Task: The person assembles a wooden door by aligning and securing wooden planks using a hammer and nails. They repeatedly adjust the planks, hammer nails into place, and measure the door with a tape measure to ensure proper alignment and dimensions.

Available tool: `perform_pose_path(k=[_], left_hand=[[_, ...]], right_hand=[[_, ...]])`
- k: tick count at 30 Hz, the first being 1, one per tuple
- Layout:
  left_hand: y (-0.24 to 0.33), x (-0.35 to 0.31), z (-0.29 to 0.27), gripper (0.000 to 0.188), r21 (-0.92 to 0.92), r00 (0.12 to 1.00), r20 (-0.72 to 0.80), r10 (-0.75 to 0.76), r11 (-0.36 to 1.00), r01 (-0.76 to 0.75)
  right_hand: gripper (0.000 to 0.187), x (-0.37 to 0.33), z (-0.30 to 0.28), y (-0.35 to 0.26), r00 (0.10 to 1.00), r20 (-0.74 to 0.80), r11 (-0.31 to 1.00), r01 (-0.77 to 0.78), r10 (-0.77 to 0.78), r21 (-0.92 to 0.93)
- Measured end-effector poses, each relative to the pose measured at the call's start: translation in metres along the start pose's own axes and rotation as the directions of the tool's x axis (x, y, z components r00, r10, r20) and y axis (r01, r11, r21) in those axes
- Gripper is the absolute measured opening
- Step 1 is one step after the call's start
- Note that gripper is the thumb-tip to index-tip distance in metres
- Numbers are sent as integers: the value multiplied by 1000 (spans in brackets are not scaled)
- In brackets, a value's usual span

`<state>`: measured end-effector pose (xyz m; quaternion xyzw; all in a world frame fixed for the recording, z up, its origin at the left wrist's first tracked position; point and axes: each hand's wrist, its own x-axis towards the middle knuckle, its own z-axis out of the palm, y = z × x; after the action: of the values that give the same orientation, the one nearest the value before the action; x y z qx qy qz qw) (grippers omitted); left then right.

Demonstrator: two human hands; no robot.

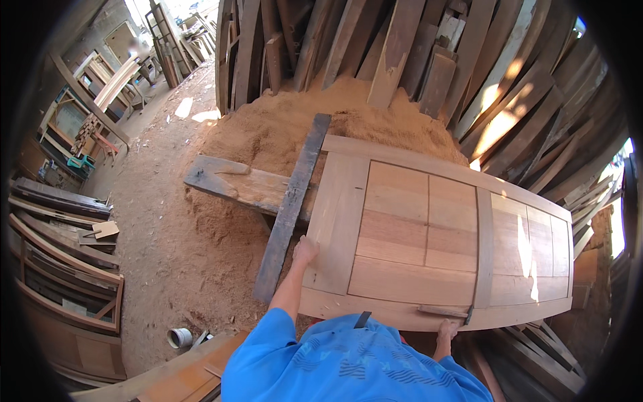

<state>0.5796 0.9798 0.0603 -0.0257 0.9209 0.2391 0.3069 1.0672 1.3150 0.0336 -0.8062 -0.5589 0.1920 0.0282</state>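
A pale wooden panel door (335,214) lies flat across a rough bench in front of me. My left hand (306,251) is closed on the door's left end, beside a dark, worn plank (292,208) set crosswise. Farther right, my right hand (447,329) grips the door's near edge, its fingers partly hidden. Just by it, a narrow wooden bar (442,311) with a dark piece at its right end rests on the near rail. Sunlight streaks the right-hand panels.
A heavy bench beam (244,181) juts out left from under the door. Sawdust (268,124) is heaped behind, below many leaning boards (398,50). Wooden frames (70,281) are stacked at left, near a white bucket (179,338). A blurred person (138,53) is far off.
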Motion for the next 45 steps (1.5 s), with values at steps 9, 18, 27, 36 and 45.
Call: perform_pose_path(k=[9,18,27,36,45], left_hand=[[-25,79,19,75,-181,995,99,23,983,-5],[-38,90,17,79,-186,996,87,16,983,1],[3,99,-3,83,-297,961,251,-119,935,194],[-11,119,12,91,-386,983,182,-31,917,100],[3,102,3,94,-372,972,233,-34,920,121]], right_hand=[[63,-17,7,21,929,128,902,-368,347,223],[94,10,33,9,737,517,491,-676,435,550],[99,11,51,26,790,601,155,-613,121,775],[104,6,42,10,783,588,193,-620,201,760],[104,12,42,20,800,511,236,-587,314,775]])
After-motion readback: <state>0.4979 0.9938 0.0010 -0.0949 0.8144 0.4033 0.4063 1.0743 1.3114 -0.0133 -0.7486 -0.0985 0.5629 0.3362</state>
